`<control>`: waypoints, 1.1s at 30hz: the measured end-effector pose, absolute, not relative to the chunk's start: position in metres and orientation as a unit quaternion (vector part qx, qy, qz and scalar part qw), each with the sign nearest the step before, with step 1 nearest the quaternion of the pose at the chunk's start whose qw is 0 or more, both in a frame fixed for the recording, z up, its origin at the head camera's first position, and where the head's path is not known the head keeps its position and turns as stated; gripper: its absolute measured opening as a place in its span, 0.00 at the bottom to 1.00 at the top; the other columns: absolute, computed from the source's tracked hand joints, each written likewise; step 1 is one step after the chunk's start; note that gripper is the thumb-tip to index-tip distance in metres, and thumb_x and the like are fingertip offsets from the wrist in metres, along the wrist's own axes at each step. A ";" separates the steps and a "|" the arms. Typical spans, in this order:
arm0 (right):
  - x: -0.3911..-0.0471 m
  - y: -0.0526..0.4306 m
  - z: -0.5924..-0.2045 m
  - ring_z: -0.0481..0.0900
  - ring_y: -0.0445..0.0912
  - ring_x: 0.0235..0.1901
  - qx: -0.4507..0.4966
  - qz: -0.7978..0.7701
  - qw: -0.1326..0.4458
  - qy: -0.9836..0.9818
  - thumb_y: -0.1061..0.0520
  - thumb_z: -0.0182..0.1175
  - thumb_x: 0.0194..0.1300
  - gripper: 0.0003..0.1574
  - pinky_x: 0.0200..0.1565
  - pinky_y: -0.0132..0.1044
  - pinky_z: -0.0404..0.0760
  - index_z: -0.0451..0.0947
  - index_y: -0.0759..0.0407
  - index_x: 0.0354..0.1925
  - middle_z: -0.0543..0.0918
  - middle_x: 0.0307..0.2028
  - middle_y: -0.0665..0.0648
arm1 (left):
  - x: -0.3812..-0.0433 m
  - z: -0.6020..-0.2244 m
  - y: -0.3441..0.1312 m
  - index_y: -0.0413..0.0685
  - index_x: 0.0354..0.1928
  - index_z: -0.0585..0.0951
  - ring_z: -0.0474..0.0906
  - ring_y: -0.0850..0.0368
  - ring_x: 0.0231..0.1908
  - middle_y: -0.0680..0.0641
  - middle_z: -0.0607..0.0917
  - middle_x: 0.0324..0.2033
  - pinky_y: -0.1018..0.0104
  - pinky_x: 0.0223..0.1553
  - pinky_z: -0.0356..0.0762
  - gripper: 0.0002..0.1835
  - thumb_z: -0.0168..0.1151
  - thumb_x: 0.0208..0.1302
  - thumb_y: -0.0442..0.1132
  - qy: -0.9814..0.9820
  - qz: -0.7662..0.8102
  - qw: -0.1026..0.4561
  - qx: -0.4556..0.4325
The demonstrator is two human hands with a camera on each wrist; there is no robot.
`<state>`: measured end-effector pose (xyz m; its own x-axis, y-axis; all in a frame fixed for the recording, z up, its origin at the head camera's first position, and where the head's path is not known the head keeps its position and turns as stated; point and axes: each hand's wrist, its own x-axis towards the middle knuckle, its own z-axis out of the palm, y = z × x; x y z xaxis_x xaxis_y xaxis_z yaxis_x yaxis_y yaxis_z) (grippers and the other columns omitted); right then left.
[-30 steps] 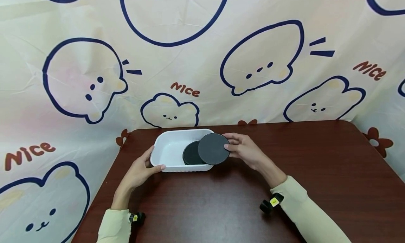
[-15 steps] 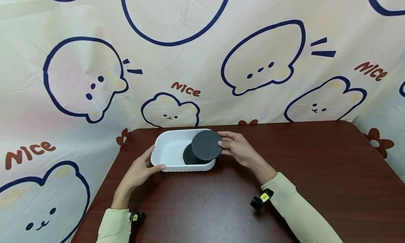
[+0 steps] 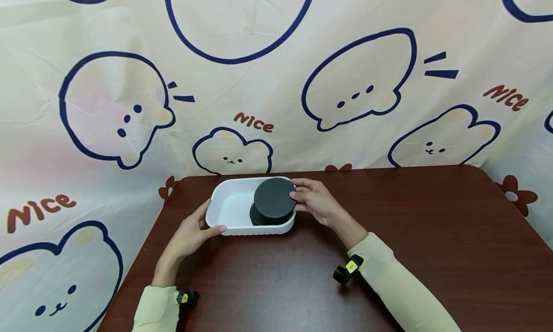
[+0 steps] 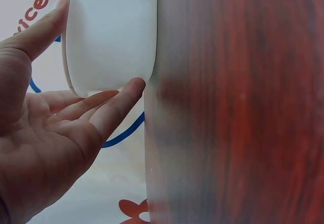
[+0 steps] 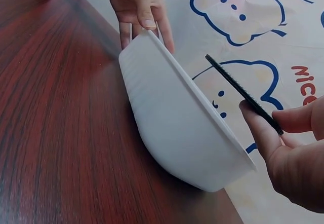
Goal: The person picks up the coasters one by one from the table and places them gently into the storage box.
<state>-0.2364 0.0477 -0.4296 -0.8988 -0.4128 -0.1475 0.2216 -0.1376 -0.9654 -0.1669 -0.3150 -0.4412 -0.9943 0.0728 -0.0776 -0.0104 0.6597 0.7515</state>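
Observation:
A white rectangular basin (image 3: 231, 207) stands near the table's back edge in the head view. My left hand (image 3: 188, 233) grips its left end, thumb on the front rim; the left wrist view shows the fingers (image 4: 119, 110) against the basin's outer wall. My right hand (image 3: 317, 204) pinches the right edge of a thin, round black coaster (image 3: 275, 197). That coaster is tilted over the basin's right half, and the right wrist view shows it edge-on above the rim, apart from it. Below it, a second black coaster (image 3: 255, 218) lies inside the basin, mostly covered from sight.
The dark brown wooden table (image 3: 268, 284) stretches in front of the basin and off to the right. Behind it hangs a pale cloth (image 3: 285, 92) with cartoon bears. Each wrist wears a small black camera (image 3: 343, 273).
My right hand has carried the coaster leftward, from past the basin's right end to above the coaster inside, which is now more covered. The left hand and basin have stayed put.

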 end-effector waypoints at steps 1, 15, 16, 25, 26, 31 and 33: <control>-0.237 0.046 -0.430 0.89 0.44 0.51 -0.078 -0.749 0.212 0.623 0.67 0.54 0.81 0.33 0.52 0.38 0.91 0.64 0.63 0.79 0.78 0.69 0.71 | -0.167 -0.441 -0.315 0.49 0.87 0.51 0.77 0.33 0.70 0.32 0.66 0.80 0.40 0.69 0.77 0.57 0.77 0.67 0.52 0.910 0.412 0.050 0.018; -0.241 0.026 -0.432 0.90 0.45 0.49 -0.072 -0.757 0.220 0.612 0.69 0.53 0.80 0.33 0.50 0.37 0.91 0.65 0.63 0.79 0.79 0.69 0.73 | -0.167 -0.439 -0.314 0.49 0.88 0.50 0.76 0.33 0.71 0.32 0.64 0.81 0.41 0.69 0.77 0.58 0.76 0.67 0.53 0.911 0.408 0.056 0.017; -0.241 0.024 -0.432 0.90 0.45 0.50 -0.070 -0.758 0.220 0.610 0.70 0.53 0.80 0.33 0.51 0.38 0.91 0.65 0.64 0.78 0.79 0.69 0.73 | -0.167 -0.439 -0.314 0.49 0.88 0.50 0.76 0.33 0.72 0.33 0.64 0.81 0.41 0.69 0.77 0.58 0.76 0.67 0.53 0.911 0.408 0.057 0.016; -0.242 0.013 -0.432 0.87 0.55 0.60 -0.061 -0.767 0.215 0.601 0.71 0.53 0.80 0.33 0.58 0.45 0.88 0.66 0.64 0.78 0.78 0.69 0.73 | -0.168 -0.441 -0.315 0.50 0.88 0.50 0.77 0.34 0.71 0.33 0.66 0.80 0.40 0.69 0.78 0.58 0.77 0.67 0.52 0.910 0.410 0.054 0.018; -0.243 0.012 -0.432 0.87 0.56 0.61 -0.060 -0.768 0.215 0.601 0.71 0.53 0.80 0.33 0.58 0.46 0.88 0.65 0.64 0.78 0.78 0.70 0.73 | -0.168 -0.441 -0.315 0.50 0.88 0.50 0.77 0.34 0.71 0.33 0.66 0.80 0.40 0.69 0.78 0.58 0.77 0.67 0.52 0.910 0.410 0.055 0.018; -0.244 0.011 -0.434 0.87 0.58 0.62 -0.057 -0.765 0.211 0.606 0.71 0.53 0.80 0.33 0.59 0.46 0.87 0.65 0.64 0.78 0.79 0.69 0.73 | -0.169 -0.440 -0.315 0.49 0.88 0.49 0.78 0.34 0.70 0.32 0.66 0.80 0.41 0.68 0.78 0.58 0.77 0.67 0.52 0.912 0.406 0.060 0.016; -0.245 0.011 -0.435 0.86 0.58 0.62 -0.057 -0.764 0.211 0.607 0.71 0.53 0.80 0.33 0.59 0.46 0.87 0.65 0.64 0.78 0.79 0.69 0.73 | -0.169 -0.440 -0.315 0.49 0.88 0.49 0.77 0.34 0.71 0.32 0.66 0.80 0.41 0.69 0.78 0.58 0.76 0.68 0.52 0.912 0.405 0.061 0.015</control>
<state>-0.2446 0.0111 -0.4345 -0.9044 -0.3917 -0.1690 0.2536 -0.1749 -0.9514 -0.1689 -0.3149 -0.4401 -0.9922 0.0770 -0.0983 -0.0211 0.6723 0.7400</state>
